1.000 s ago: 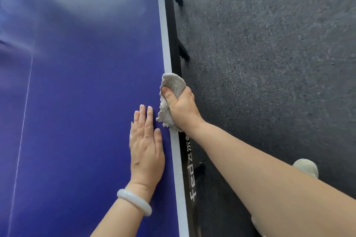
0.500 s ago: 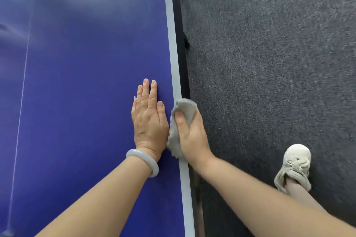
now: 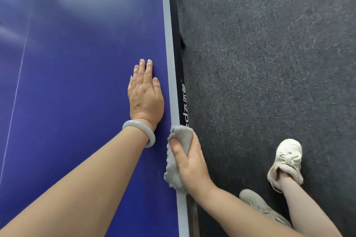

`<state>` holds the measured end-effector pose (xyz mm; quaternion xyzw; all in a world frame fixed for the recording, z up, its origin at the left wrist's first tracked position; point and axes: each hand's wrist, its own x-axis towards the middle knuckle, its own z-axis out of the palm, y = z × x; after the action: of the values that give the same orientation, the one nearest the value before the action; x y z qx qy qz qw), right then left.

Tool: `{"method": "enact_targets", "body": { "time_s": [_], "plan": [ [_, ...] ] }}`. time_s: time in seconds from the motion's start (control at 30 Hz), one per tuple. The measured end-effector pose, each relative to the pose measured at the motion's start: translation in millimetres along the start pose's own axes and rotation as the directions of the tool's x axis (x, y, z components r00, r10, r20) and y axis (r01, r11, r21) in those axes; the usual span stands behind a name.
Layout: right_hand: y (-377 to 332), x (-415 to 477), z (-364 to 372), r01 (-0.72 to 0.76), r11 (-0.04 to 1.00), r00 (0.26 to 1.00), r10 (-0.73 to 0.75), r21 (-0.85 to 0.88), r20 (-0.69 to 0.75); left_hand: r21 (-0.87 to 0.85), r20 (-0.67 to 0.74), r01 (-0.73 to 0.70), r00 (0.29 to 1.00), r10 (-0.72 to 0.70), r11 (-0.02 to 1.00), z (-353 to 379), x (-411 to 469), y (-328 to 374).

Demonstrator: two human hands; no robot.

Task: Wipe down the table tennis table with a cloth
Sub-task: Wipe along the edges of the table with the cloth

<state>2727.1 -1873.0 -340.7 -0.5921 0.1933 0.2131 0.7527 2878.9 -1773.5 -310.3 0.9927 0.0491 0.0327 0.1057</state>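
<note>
Table, blue, with a pale right edge. Left hand flat and released just inside that edge, bracing. Right hand grasping cloth, wrapped over the same edge. Press evenly, wiping top and side in 1 stroke.

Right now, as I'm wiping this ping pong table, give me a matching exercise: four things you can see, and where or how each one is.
Column one:
1. left hand
2. right hand
3. bangle
4. white shoe

Column two:
A. on the dark carpet
B. flat on the blue tabletop
C. round the wrist
D. gripping the cloth over the table's white edge

Pairs: 1-B, 2-D, 3-C, 4-A.
</note>
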Motion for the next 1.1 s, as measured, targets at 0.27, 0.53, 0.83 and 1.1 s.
{"method": "enact_targets", "body": {
  "time_s": [0.27, 0.53, 0.83, 1.1],
  "plan": [
    [-34.2, 69.1, -1.1, -0.063, 0.997, 0.998, 0.063, 0.034, 0.001, -0.044, 0.022, -0.003, 1.000, 0.004, 0.999, -0.2, 2.0, -2.3],
    [-42.6, 65.0, -5.4, -0.045, 0.999, 0.998, 0.044, 0.031, 0.038, -0.217, 0.034, 0.012, 0.999, -0.004, 0.976, -18.9, -81.9, 5.1],
    [-33.1, 57.8, -3.1, -0.061, 0.995, 0.998, 0.060, 0.076, 0.007, -0.003, 0.055, -0.014, 0.998, 0.014, 1.000, -8.0, -163.9, -10.5],
    [70.2, -108.5, -7.5, -0.059, 0.997, 0.998, 0.060, 0.052, -0.012, 0.000, 0.031, -0.007, 0.999, 0.007, 1.000, -9.2, -163.6, -8.7]
  ]
}}
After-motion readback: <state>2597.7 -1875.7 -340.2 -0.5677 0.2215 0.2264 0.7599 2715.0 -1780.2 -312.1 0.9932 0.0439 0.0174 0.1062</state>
